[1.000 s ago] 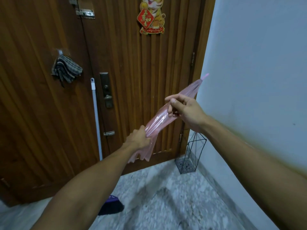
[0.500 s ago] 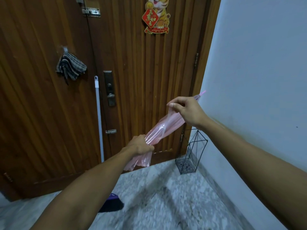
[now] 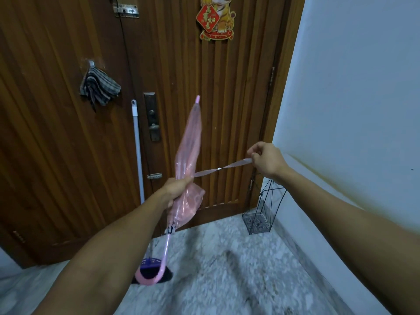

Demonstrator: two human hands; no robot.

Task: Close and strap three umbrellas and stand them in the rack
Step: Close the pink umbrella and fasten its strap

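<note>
A closed pink see-through umbrella [image 3: 189, 144] stands nearly upright before me, tip up, curved pink handle [image 3: 148, 277] hanging low. My left hand [image 3: 176, 186] grips the gathered canopy around its middle. My right hand [image 3: 264, 159] pinches the end of the umbrella's pink strap [image 3: 221, 168], which is pulled out taut to the right. A black wire rack [image 3: 261, 212] stands on the floor in the corner by the white wall, with nothing visible in it.
A wooden door [image 3: 227, 98] fills the view ahead. A white-handled broom [image 3: 137, 144] leans on it, its dark brush [image 3: 151, 268] on the marble floor behind the umbrella handle. A striped cloth [image 3: 98, 88] hangs on a hook at the left.
The umbrella has swung from slanting right to nearly upright. My right hand left the canopy and drew the strap out to the right. My left hand still grips the canopy.
</note>
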